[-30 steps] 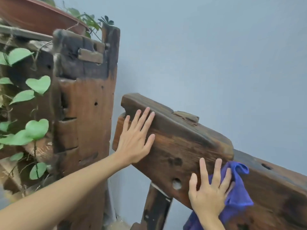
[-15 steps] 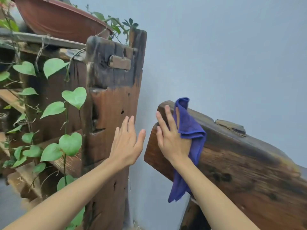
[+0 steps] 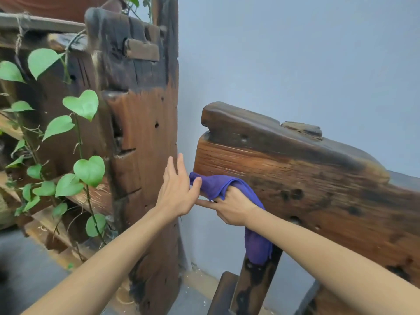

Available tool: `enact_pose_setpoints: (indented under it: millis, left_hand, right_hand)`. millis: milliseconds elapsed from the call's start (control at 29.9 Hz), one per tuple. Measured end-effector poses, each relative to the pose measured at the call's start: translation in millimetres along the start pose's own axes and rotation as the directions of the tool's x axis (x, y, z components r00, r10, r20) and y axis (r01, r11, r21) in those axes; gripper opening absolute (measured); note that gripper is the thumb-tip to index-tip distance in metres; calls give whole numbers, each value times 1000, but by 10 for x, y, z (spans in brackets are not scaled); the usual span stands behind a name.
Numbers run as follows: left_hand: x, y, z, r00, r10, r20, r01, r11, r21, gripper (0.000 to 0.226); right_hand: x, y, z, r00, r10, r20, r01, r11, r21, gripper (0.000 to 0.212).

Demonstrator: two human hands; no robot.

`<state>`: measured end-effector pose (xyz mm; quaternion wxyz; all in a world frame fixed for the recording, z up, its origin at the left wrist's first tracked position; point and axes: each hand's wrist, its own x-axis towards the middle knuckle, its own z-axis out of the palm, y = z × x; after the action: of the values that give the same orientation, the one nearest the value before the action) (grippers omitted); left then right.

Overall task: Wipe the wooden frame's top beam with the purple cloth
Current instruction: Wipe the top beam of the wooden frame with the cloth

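The wooden frame's top beam (image 3: 295, 169) is a dark, weathered plank that slopes down to the right, its blunt left end near the middle of the view. My right hand (image 3: 231, 208) grips the purple cloth (image 3: 218, 184) at the beam's lower left corner, and the cloth's tail hangs down over a dark leg below. My left hand (image 3: 178, 189) is open with fingers spread, just left of the beam's end, its thumb touching the cloth's tip.
A tall, cracked wooden post (image 3: 141, 133) stands left of the beam with a narrow gap between them. Green heart-shaped vine leaves (image 3: 84, 105) hang over wooden shelves at the far left. A pale blue wall (image 3: 295, 53) runs behind. Sawdust lies on the floor.
My right hand has slid the cloth from the beam's top left corner down to its lower left corner. My left hand has moved right to touch the cloth.
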<state>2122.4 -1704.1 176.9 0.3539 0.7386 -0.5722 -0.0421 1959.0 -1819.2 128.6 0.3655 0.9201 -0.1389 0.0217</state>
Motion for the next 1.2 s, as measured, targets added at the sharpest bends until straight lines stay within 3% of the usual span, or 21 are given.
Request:
enact_pose_setpoints:
  millis: [100, 301, 736, 836, 1004, 1204]
  left_hand:
    - [-69, 124, 92, 999, -7, 44, 5, 998, 55, 82]
    - [-176, 667, 374, 995, 98, 29, -101, 986, 135, 80]
    - [-847, 2420, 1089, 925, 379, -5, -368, 903, 222, 76]
    - [-1014, 2925, 1265, 872, 487, -40, -471, 859, 201, 73]
    - [-1312, 3712, 1690, 758, 652, 15, -639, 738, 218, 69]
    - [-1678, 4421, 2160, 715, 693, 94, -698, 699, 158, 79]
  right_hand:
    - [-373, 58, 54, 999, 42, -24, -41, 998, 38, 72]
    - [-1162, 336, -227, 938, 330, -103, -317, 940, 126, 66]
    - [-3514, 980, -446, 893, 428, -138, -402, 897, 181, 63]
    - [-4119, 1112, -490, 883, 454, -123, -428, 884, 187, 64]
    - [-5132, 1334, -552, 847, 515, -134, -503, 857, 114, 63]
    - [-6273, 1527, -640, 750, 651, -118, -637, 759, 138, 61]
